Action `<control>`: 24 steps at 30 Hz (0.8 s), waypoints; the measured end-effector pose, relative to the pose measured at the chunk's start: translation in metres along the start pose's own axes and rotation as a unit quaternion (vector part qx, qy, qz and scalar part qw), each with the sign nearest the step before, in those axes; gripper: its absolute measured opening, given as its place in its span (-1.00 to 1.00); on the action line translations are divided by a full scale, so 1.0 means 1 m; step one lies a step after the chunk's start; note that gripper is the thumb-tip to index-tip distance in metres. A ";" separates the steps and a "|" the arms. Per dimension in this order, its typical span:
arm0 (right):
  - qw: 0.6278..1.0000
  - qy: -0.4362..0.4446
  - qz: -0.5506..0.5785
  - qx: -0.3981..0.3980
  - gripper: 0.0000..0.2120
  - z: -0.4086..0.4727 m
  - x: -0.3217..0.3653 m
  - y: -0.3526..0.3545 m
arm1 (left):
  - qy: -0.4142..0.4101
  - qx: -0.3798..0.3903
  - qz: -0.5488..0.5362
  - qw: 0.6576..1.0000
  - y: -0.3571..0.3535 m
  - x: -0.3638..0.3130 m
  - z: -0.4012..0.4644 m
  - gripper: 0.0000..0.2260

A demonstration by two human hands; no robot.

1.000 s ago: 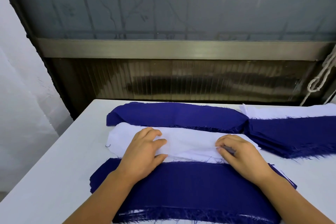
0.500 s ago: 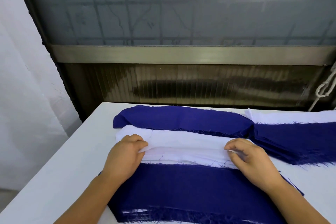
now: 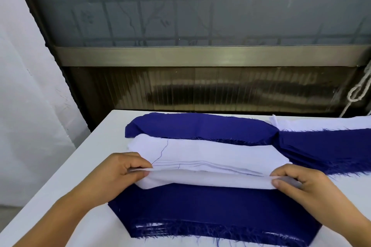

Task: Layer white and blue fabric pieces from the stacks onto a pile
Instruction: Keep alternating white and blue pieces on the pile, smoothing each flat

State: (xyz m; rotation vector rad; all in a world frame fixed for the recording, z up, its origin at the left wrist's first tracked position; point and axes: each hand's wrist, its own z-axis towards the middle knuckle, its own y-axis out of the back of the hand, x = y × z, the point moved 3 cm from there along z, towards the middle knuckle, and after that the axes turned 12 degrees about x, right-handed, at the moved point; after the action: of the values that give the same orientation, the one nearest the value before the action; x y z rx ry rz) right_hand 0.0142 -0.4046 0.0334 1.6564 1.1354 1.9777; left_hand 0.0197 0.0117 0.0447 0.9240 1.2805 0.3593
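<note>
I have my left hand (image 3: pixel 122 172) and right hand (image 3: pixel 299 181) each pinching an end of the top white piece (image 3: pixel 204 181), lifted off the white stack (image 3: pixel 200 152). I'd keep it taut and lower it squarely onto the blue-topped pile (image 3: pixel 210 206), edges matched. No containers visible on the table (image 3: pixel 66 170).

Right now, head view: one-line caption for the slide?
Both hands, left hand and right hand, pinch a white fabric piece off the white stack above the blue-topped pile.
</note>
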 end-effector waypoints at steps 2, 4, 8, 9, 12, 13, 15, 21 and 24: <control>0.998 -0.024 -0.030 0.056 -0.94 -0.003 -0.001 0.004 | 0.020 0.034 -0.001 0.999 0.001 0.000 0.001 -0.71; 0.994 -0.037 -0.058 0.081 -0.96 -0.003 -0.001 0.010 | 0.035 0.039 0.002 0.999 0.003 -0.001 0.004 -0.73; 0.997 -0.036 -0.064 -0.002 -0.92 0.006 0.006 0.027 | 0.021 -0.044 0.032 0.998 0.011 -0.008 0.016 -0.63; 0.996 -0.025 -0.062 -0.054 -0.89 0.007 0.011 0.031 | 0.010 -0.077 0.050 0.996 0.014 -0.012 0.018 -0.60; 0.977 0.038 -0.099 -0.187 -0.86 0.001 0.025 0.035 | -0.053 -0.176 0.077 0.980 0.020 -0.021 0.014 -0.66; 0.970 0.063 -0.116 -0.205 -0.88 -0.003 0.027 0.033 | -0.063 -0.191 0.074 0.977 0.019 -0.021 0.010 -0.68; 0.957 0.125 -0.154 -0.210 -0.92 -0.015 0.023 0.020 | -0.071 -0.179 0.075 0.978 0.011 -0.012 -0.002 -0.62; 0.955 0.187 -0.195 -0.125 -0.55 -0.040 -0.005 -0.028 | -0.091 -0.067 0.054 0.992 -0.029 0.017 -0.033 -0.59; 0.962 0.175 -0.178 -0.114 -0.55 -0.044 -0.010 -0.030 | -0.092 -0.058 0.045 0.993 -0.039 0.021 -0.038 -0.70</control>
State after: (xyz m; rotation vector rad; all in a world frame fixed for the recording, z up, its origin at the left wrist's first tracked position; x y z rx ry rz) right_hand -0.0312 -0.4079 0.0039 0.9342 1.1682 2.1085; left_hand -0.0192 0.0176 0.0013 0.8958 1.0424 0.4049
